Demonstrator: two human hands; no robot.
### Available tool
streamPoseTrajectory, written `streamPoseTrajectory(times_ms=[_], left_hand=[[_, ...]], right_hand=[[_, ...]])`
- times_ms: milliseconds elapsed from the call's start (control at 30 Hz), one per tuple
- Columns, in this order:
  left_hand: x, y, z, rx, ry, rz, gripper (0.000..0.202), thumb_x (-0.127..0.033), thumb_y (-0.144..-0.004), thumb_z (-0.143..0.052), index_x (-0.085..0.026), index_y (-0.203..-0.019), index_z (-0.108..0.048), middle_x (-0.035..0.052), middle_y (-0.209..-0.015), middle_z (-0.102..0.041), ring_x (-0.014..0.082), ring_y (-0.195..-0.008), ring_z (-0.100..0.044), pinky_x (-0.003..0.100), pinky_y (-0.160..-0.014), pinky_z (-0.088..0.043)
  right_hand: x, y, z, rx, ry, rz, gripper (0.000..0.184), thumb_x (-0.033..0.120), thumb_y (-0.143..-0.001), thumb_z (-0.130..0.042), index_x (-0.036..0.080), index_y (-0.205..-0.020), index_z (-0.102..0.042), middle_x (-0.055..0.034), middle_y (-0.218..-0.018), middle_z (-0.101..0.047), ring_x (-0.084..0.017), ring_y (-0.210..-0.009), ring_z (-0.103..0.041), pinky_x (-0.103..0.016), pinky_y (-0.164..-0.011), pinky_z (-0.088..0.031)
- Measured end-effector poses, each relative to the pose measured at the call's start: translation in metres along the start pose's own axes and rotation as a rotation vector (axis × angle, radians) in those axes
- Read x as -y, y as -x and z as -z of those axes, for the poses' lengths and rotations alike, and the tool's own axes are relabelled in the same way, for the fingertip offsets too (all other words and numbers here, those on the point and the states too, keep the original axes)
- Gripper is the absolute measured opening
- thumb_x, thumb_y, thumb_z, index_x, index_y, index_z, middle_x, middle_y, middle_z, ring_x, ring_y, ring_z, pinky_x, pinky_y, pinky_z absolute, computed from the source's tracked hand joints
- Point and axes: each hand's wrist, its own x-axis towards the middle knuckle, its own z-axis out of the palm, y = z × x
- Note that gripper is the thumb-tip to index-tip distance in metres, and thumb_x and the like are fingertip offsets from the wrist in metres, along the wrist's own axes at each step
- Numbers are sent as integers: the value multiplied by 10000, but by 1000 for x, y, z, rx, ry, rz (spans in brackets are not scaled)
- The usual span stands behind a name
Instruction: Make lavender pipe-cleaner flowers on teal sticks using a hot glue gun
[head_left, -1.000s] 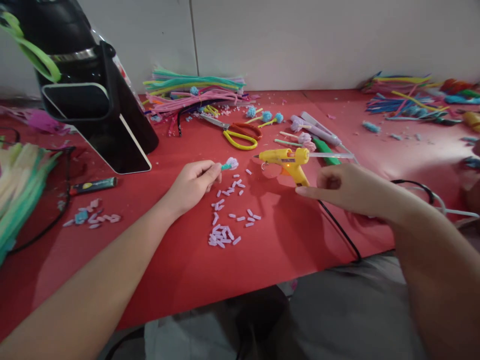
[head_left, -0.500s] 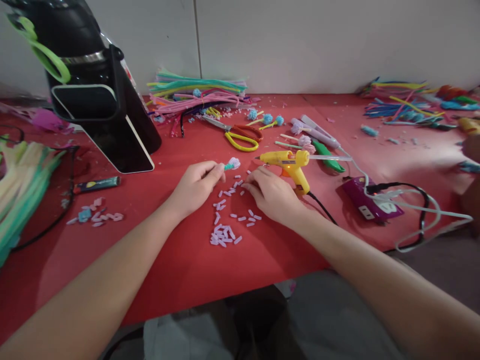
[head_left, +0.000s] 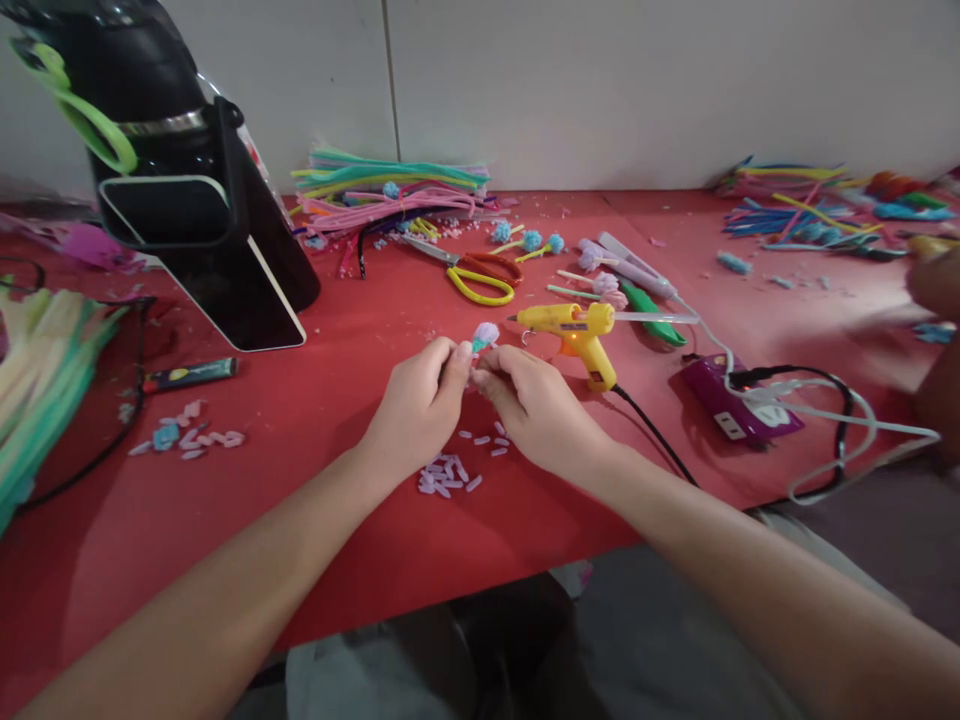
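My left hand [head_left: 424,405] is closed on a small pipe-cleaner flower [head_left: 486,334], which has a fuzzy lilac head and a teal part below it. Right beside it, my right hand [head_left: 529,400] is pinched, its fingertips close to the flower's lower end; what lies between them is too small to make out. Short cut lilac pieces [head_left: 444,475] lie in a small heap on the red table [head_left: 390,570] below my hands, with a few scattered under my right hand. A yellow hot glue gun [head_left: 574,322] rests just beyond my right hand, its nozzle pointing left.
Scissors [head_left: 480,285] with yellow and red handles lie ahead, near blue pom-pom stems [head_left: 531,240]. A black bottle with a phone [head_left: 225,260] stands left. Right are a purple power strip [head_left: 739,400] with cables and another person's blurred hand [head_left: 934,290]. Pipe cleaners [head_left: 390,185] line the wall.
My left hand has moved right with the flower, its head now tilted upward. My right hand has shifted slightly left and down, so the two hands meet at the flower.
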Motion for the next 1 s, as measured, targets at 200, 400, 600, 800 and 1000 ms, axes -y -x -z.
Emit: streamPoseTrajectory(times_ms=[200, 400, 600, 800, 1000], left_hand=[[3, 0, 0, 23, -2, 15, 394, -393, -1051, -407, -216, -706, -342, -41, -625, -407, 114, -581, -401, 290, -573, -302], [1, 2, -1, 18, 121, 79, 420, -477, -1053, -379, -217, -723, -369, -32, -648, -424, 119, -598, -410, 289, -574, -324], [-4, 4, 0, 17, 167, 102, 418, -487, -1049, -386, -215, -732, -395, -28, -642, -421, 122, -599, -408, 279, -558, -335], [-5, 4, 0, 17, 181, 95, 413, -485, -1045, -396, -218, -730, -379, -28, -632, -414, 120, -591, -395, 274, -545, -334], [-4, 4, -2, 63, 340, 132, 422, -511, -1029, -433, -223, -729, -369, -43, -612, -345, 113, -550, -333, 275, -511, -308]], right_hand=[[0, 1, 0, -54, -55, 24, 239, 333, -1024, -491, 224, -813, -461, -19, -791, -586, -160, -731, -528, -312, -699, -404], [5, 6, -1, -124, -152, -24, 254, 413, -980, -604, 209, -833, -574, -16, -799, -651, -144, -709, -571, -295, -649, -422], [11, 10, 0, -113, -251, -26, 156, 332, -965, -609, 207, -876, -637, -19, -837, -692, -143, -737, -611, -293, -680, -477], [13, 7, 1, -141, -453, -106, 130, 307, -894, -687, 200, -824, -664, -7, -801, -706, -136, -731, -638, -285, -685, -512], [11, 6, 6, -73, -551, -146, 143, 334, -875, -718, 205, -819, -692, -10, -805, -725, -138, -706, -644, -296, -674, -530]])
